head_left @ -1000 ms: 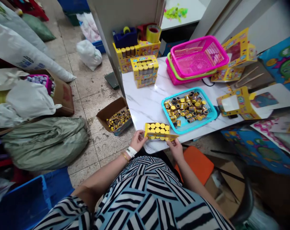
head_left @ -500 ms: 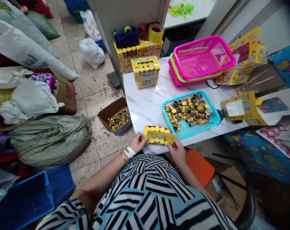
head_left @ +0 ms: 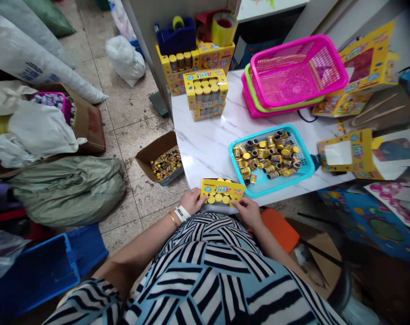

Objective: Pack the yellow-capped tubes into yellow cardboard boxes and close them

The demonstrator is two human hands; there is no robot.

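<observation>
A small yellow box (head_left: 222, 191) filled with yellow-capped tubs rests at the near edge of the white marble table (head_left: 208, 144). My left hand (head_left: 192, 201) grips its left end and my right hand (head_left: 247, 210) grips its right end, fingers closed on the card. The printed lid flap lies folded over the top row of tubs. Just beyond the box stands a turquoise basket (head_left: 306, 169) holding several loose yellow and black tubs.
Stacked filled yellow boxes (head_left: 206, 92) and stacked pink baskets (head_left: 294, 74) stand at the table's back. Flat yellow cartons (head_left: 347, 153) lie at right. A cardboard box of tubs (head_left: 160, 160) sits on the floor at left, among sacks (head_left: 66, 189) and a blue crate (head_left: 39, 271).
The lid flap has been folded from the near side up over the tubs, covering the top row. Both hands stayed on the box ends and drew slightly nearer to me.
</observation>
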